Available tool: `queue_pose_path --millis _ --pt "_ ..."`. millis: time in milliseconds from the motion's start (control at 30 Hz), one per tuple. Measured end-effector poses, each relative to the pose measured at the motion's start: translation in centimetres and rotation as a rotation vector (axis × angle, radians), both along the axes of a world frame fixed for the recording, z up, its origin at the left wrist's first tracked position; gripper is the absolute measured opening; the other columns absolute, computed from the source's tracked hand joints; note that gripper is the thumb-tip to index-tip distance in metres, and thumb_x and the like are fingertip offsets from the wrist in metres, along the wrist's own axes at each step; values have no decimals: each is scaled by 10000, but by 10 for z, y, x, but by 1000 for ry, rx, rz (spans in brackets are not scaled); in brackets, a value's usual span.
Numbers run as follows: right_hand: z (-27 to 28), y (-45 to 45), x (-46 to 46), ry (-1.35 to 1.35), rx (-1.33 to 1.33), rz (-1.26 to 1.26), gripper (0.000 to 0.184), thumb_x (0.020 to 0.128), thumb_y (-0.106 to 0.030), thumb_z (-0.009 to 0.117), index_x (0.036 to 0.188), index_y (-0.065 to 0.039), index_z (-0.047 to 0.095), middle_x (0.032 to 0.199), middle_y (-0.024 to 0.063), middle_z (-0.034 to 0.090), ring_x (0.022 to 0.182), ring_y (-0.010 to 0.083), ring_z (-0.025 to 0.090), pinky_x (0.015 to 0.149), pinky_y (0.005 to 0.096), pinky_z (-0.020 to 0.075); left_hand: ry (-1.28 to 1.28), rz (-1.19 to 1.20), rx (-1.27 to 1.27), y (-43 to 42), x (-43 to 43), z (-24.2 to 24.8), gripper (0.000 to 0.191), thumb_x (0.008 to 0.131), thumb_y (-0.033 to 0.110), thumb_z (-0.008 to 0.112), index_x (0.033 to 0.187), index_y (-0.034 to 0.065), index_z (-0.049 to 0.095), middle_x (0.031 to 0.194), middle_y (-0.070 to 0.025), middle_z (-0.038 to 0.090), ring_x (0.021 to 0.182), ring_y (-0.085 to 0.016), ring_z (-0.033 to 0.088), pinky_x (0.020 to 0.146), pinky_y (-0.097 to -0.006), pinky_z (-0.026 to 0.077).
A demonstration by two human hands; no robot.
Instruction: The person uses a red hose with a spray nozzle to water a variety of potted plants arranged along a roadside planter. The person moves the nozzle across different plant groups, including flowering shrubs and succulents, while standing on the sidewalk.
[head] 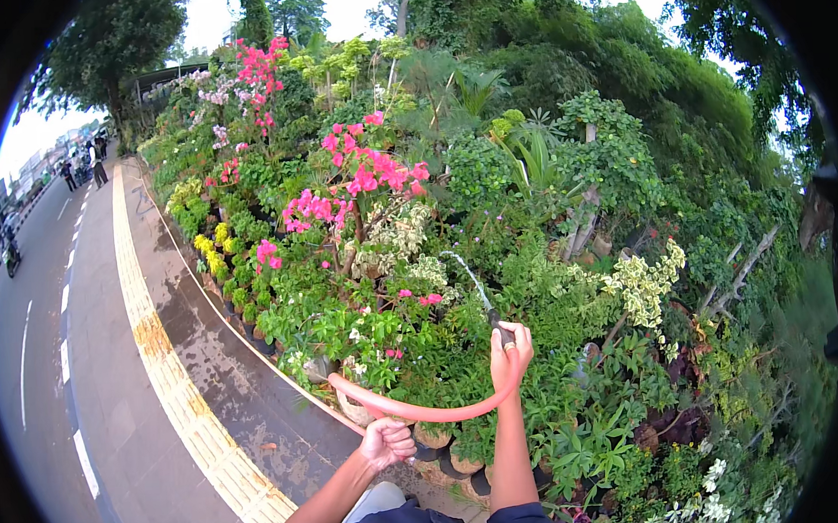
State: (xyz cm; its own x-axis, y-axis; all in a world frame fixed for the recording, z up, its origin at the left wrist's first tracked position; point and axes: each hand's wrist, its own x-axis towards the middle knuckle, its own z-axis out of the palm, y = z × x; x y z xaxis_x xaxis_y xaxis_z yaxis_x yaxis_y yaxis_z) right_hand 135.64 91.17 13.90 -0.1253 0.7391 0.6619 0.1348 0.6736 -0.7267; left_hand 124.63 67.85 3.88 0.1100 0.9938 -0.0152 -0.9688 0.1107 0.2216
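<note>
My right hand [511,352] is raised over the plants, gripping a dark hose nozzle [499,324]. A thin stream of water [472,277] arcs from its tip towards the foliage. The salmon-pink garden hose [439,409] bends below my right wrist, loops out to the left and comes back to my left hand [387,442]. That hand is curled around the hose low in front of my body; the grip itself is partly hidden by the fingers. Pink bougainvillea flowers [376,169] stand beyond, and leafy green plants [423,366] lie close under the hose.
Potted plants [463,459] line the pavement edge near my feet. A long hose line [218,309] runs beside them. Yellow tactile paving [179,384] follows the wet-stained pavement. Left of it is a road [35,299] with a motorcycle [12,258]; people [97,163] stand farther off.
</note>
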Motion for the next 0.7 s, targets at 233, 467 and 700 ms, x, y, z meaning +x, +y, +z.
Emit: queue_pose_path --millis 233,467,700 --pt "4 -46 38 37 110 -48 189 768 23 647 949 -9 600 940 168 579 794 311 587 720 380 485 -23 32 -39 -37 33 1 412 877 218 426 506 195 248 467 60 240 450 -90 241 499 -262 260" --pt "5 -100 74 27 145 -39 203 757 27 659 948 -3 595 984 185 578 871 330 590 771 392 487 -53 58 -119 -92 73 -6 364 848 218 491 519 166 344 470 49 268 433 -96 256 481 -272 269" --pt "15 -128 121 16 140 4 214 755 20 668 955 -16 599 997 182 579 867 326 595 761 390 492 -34 102 -207 -118 133 13 352 830 192 509 515 163 354 462 33 297 426 -105 261 489 -276 284"
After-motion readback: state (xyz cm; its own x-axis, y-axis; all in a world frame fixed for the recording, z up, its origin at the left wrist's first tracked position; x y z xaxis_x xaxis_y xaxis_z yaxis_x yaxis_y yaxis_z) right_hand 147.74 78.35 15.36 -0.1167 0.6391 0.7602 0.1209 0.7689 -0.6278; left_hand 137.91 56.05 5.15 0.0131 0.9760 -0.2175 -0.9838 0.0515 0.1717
